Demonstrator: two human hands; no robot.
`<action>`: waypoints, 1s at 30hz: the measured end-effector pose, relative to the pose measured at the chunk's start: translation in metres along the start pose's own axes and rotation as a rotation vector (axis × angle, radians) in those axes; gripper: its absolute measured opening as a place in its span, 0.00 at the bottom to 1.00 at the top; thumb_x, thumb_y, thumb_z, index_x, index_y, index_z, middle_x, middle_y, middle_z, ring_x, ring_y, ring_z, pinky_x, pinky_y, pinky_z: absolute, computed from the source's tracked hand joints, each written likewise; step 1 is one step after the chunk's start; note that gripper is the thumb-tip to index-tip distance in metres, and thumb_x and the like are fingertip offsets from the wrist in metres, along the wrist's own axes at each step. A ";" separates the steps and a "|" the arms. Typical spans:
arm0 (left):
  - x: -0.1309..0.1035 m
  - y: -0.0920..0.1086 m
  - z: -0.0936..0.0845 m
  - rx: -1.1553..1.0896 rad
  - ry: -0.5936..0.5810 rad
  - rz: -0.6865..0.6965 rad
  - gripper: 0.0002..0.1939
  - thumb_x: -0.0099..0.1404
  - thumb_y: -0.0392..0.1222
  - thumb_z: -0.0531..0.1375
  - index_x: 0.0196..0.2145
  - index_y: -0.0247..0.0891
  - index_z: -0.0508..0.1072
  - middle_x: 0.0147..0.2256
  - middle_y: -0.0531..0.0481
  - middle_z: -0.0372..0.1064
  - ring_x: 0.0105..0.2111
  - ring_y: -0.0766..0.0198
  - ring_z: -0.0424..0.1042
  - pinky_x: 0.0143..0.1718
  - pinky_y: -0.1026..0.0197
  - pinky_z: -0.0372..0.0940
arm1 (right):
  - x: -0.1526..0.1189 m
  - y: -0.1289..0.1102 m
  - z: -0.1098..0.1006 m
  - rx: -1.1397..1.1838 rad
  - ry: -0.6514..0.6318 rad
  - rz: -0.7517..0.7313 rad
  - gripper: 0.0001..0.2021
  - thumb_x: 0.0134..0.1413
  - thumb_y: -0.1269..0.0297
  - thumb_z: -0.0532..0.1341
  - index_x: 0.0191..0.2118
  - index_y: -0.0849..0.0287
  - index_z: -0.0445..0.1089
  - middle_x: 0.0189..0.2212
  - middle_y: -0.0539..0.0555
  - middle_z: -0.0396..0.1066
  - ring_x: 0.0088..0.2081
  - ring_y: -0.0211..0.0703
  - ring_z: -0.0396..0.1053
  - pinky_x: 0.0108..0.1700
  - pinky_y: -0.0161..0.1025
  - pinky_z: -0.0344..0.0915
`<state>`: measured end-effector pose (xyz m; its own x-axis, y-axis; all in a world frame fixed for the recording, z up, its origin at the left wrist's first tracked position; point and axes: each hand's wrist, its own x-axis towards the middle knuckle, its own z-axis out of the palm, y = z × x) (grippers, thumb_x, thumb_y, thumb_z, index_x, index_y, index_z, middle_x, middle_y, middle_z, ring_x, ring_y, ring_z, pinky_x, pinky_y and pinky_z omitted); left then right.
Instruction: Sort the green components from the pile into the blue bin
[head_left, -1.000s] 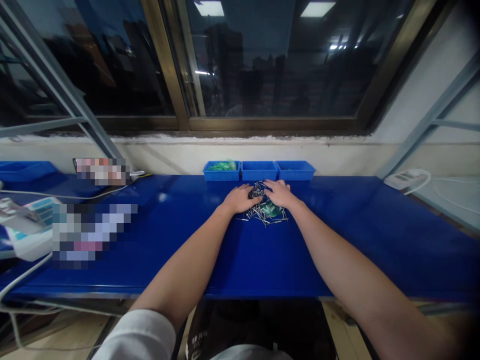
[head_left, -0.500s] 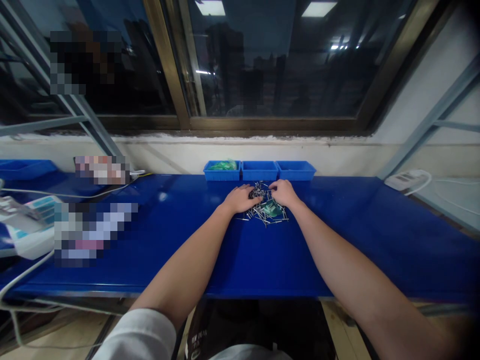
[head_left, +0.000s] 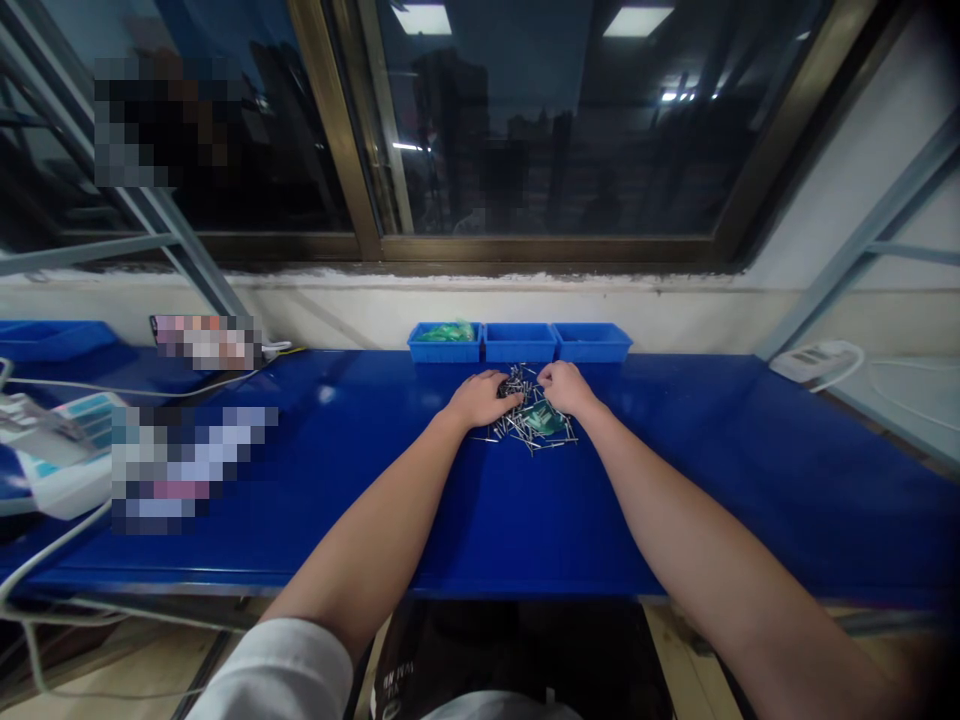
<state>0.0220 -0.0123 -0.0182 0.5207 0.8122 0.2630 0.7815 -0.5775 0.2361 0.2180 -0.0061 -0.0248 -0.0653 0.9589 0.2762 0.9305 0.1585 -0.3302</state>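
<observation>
A loose pile of thin silvery metal pieces (head_left: 531,437) lies on the blue table (head_left: 517,530), with a small green packet (head_left: 545,418) on its right part. My left hand (head_left: 480,399) rests on the pile's left side, fingers spread and thumb reaching over the metal pieces. At the pile's upper right edge, my right hand (head_left: 564,386) is closed with bent fingers pressed together; whatever is between its fingertips is too small to make out.
Three blue bins stand behind the pile: the left bin (head_left: 445,351) holds green bags, beside the middle bin (head_left: 518,350) and right bin (head_left: 592,350). A white device (head_left: 67,490) and cables are at left. A white power strip (head_left: 814,360) lies at back right.
</observation>
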 end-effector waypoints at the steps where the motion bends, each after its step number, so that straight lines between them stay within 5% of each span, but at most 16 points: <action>1: 0.000 0.000 0.000 -0.004 0.005 0.005 0.34 0.61 0.63 0.48 0.53 0.35 0.66 0.54 0.40 0.63 0.54 0.52 0.63 0.54 0.55 0.57 | 0.000 -0.001 0.000 0.003 0.006 0.009 0.10 0.48 0.71 0.56 0.34 0.59 0.74 0.38 0.58 0.73 0.44 0.47 0.67 0.47 0.39 0.61; 10: 0.000 -0.001 0.001 -0.019 0.027 0.010 0.32 0.61 0.62 0.50 0.52 0.34 0.67 0.52 0.40 0.65 0.52 0.53 0.65 0.52 0.56 0.59 | -0.006 -0.006 -0.006 0.047 -0.027 0.090 0.09 0.47 0.72 0.57 0.32 0.58 0.74 0.36 0.59 0.73 0.41 0.47 0.69 0.40 0.37 0.61; 17: -0.001 0.004 -0.006 -0.130 0.217 0.093 0.21 0.63 0.49 0.53 0.50 0.36 0.67 0.49 0.44 0.67 0.49 0.58 0.66 0.51 0.58 0.60 | -0.009 -0.018 -0.011 0.134 0.041 -0.104 0.11 0.57 0.68 0.51 0.36 0.59 0.70 0.35 0.56 0.73 0.38 0.43 0.68 0.40 0.35 0.58; 21: -0.001 0.009 -0.012 -0.214 0.248 0.171 0.13 0.64 0.43 0.52 0.41 0.38 0.72 0.40 0.47 0.71 0.42 0.61 0.70 0.46 0.59 0.63 | -0.014 -0.031 -0.016 0.161 0.043 -0.228 0.15 0.62 0.63 0.46 0.34 0.60 0.68 0.31 0.55 0.72 0.34 0.41 0.68 0.37 0.34 0.57; 30: -0.003 0.013 -0.015 -0.212 0.238 0.169 0.11 0.62 0.44 0.53 0.37 0.38 0.73 0.37 0.48 0.72 0.37 0.61 0.70 0.43 0.59 0.64 | -0.013 -0.037 -0.015 0.464 0.160 -0.150 0.13 0.57 0.59 0.51 0.31 0.60 0.69 0.27 0.53 0.72 0.31 0.40 0.68 0.37 0.35 0.61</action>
<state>0.0258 -0.0234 -0.0022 0.5219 0.6764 0.5197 0.5900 -0.7263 0.3527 0.1896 -0.0278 -0.0029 -0.0965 0.8752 0.4740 0.6549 0.4144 -0.6320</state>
